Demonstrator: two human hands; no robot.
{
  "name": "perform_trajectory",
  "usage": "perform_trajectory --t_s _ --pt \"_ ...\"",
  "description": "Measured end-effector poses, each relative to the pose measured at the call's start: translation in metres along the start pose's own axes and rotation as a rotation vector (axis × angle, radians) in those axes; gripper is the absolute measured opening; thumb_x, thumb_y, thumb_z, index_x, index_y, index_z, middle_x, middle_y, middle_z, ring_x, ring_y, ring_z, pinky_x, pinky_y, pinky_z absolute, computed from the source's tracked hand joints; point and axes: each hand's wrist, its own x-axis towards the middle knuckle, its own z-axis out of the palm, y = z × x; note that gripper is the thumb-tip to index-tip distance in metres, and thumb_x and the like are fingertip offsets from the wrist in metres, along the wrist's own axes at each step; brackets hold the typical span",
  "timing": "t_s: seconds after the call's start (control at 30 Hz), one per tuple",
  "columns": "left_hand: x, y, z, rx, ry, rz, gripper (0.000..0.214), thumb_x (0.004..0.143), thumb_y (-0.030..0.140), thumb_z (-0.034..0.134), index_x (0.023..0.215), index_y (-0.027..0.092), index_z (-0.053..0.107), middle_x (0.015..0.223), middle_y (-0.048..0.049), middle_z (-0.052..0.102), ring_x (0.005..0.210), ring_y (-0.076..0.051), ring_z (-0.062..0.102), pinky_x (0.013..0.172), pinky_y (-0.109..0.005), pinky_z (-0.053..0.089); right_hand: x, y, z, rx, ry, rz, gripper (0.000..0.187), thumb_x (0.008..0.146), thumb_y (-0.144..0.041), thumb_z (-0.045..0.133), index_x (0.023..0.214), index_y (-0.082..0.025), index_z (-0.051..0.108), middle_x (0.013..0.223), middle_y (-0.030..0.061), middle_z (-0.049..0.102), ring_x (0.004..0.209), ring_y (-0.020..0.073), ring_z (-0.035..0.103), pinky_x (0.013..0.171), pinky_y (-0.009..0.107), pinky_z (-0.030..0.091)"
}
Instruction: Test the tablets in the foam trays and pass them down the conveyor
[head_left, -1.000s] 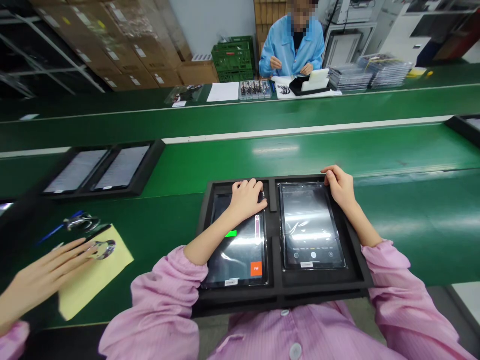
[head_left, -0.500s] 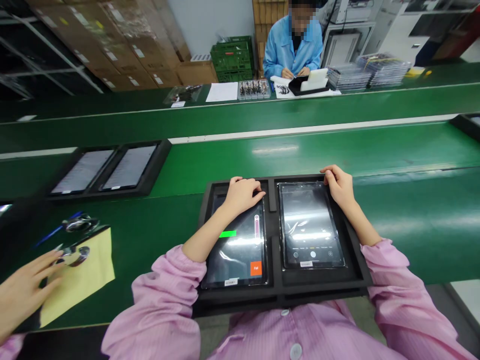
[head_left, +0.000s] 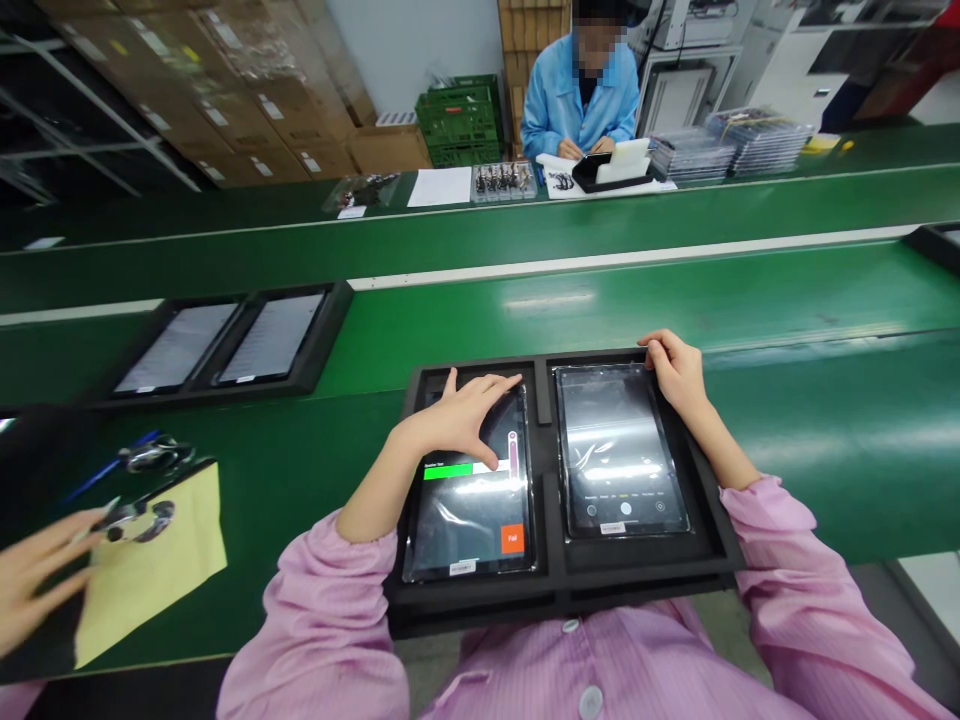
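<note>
Evidently, the black tray (head_left: 480, 597) held the left tablet (head_left: 465, 525) and the right tablet (head_left: 622, 435) in separate recesses to stop them sliding, at the near edge of the bench (head_left: 817, 450). The hands were apart: the left hand (head_left: 463, 415) spread its fingers over the left tablet, contact uncertain; the right hand (head_left: 676, 370) curled at the tray's far right corner, seemingly steadying it, its grip unclear. Both tablets lay face up, long axes running near to far, the Fail button (head_left: 512, 539) and camera icons (head_left: 626, 509) at their near ends.
</note>
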Motion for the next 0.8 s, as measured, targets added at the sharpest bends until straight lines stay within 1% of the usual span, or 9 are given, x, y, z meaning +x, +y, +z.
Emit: perform_trajectory --t_s 0.03,0.1,0.17,0.2,0.27,0.33,0.4,0.53,0.8 --pt "0.001 0.001 -0.001 -0.021 0.018 -0.014 0.109 0.072 0.056 0.077 0.159 0.029 0.017 0.155 -0.0136 0.043 0.146 -0.037 0.034 0.117 -0.072 -0.007 0.0 0.0 0.0 0.001 0.0 0.003 0.039 0.097 -0.054 0.045 0.085 -0.023 0.065 0.055 -0.0015 0.057 0.053 0.0185 0.055 0.058 0.031 0.043" --pt "0.005 0.004 -0.001 -0.032 0.084 -0.06 0.069 0.092 0.054 0.054 0.153 0.029 0.034 0.148 -0.0105 0.051 0.141 -0.033 0.044 0.119 -0.071 0.002 0.0 0.0 0.0 0.002 0.002 0.004 0.038 0.097 -0.054 0.045 0.086 -0.023 0.065 0.055 -0.0015 0.057 0.054 0.0188 0.056 0.059 0.031 0.043" --pt "0.012 0.011 0.002 0.029 0.174 -0.104 0.044 0.102 0.046 0.036 0.138 0.028 0.052 0.139 -0.0079 0.06 0.131 -0.029 0.053 0.12 -0.064 0.015 0.0 0.001 0.0 0.003 0.004 0.003 0.037 0.097 -0.052 0.045 0.086 -0.023 0.065 0.055 -0.0015 0.057 0.054 0.019 0.056 0.059 0.032 0.044" --pt "0.016 0.015 0.004 0.08 0.216 -0.123 0.04 0.103 0.043 0.034 0.13 0.026 0.059 0.133 -0.0077 0.063 0.126 -0.028 0.057 0.119 -0.059 0.023 -0.001 0.001 0.0 0.002 0.004 0.003 0.036 0.097 -0.051 0.046 0.086 -0.023 0.066 0.055 -0.0014 0.057 0.054 0.019 0.056 0.06 0.032 0.044" --pt "0.024 0.026 0.008 0.19 0.274 -0.172 0.035 0.102 0.042 0.04 0.119 0.022 0.064 0.122 -0.0097 0.067 0.115 -0.028 0.062 0.109 -0.048 0.038 -0.001 0.001 0.0 0.001 -0.002 0.002 0.035 0.097 -0.049 0.046 0.086 -0.022 0.066 0.055 -0.0013 0.057 0.054 0.0189 0.056 0.06 0.032 0.044" --pt "0.031 0.035 0.012 0.283 0.302 -0.23 0.033 0.098 0.043 0.048 0.115 0.019 0.064 0.114 -0.0128 0.067 0.108 -0.031 0.063 0.096 -0.044 0.044 -0.001 0.001 0.0 -0.002 -0.006 0.003 0.033 0.096 -0.047 0.046 0.085 -0.022 0.065 0.056 -0.0012 0.057 0.054 0.0185 0.055 0.06 0.031 0.044" --pt "0.038 0.043 0.014 0.339 0.31 -0.28 0.033 0.094 0.042 0.054 0.116 0.018 0.064 0.112 -0.0145 0.066 0.106 -0.033 0.062 0.089 -0.043 0.045 0.0 0.001 0.0 -0.006 -0.01 0.002 0.032 0.096 -0.045 0.046 0.085 -0.022 0.065 0.055 -0.0015 0.057 0.053 0.0181 0.054 0.059 0.031 0.043" --pt "0.044 0.048 0.015 0.347 0.307 -0.342 0.03 0.09 0.036 0.056 0.115 0.021 0.064 0.112 -0.0134 0.065 0.106 -0.033 0.06 0.086 -0.043 0.043 0.0 -0.001 -0.001 -0.016 -0.022 -0.004 0.029 0.094 -0.041 0.046 0.084 -0.022 0.064 0.055 -0.0025 0.056 0.052 0.017 0.053 0.058 0.029 0.041" --pt "0.044 0.045 0.015 0.351 0.309 -0.346 0.032 0.09 0.036 0.054 0.115 0.019 0.064 0.11 -0.0129 0.064 0.106 -0.031 0.061 0.082 -0.04 0.045 0.0 -0.002 -0.001 -0.019 -0.023 -0.006 0.028 0.093 -0.037 0.046 0.082 -0.021 0.065 0.055 -0.0022 0.056 0.053 0.0164 0.053 0.059 0.029 0.041"
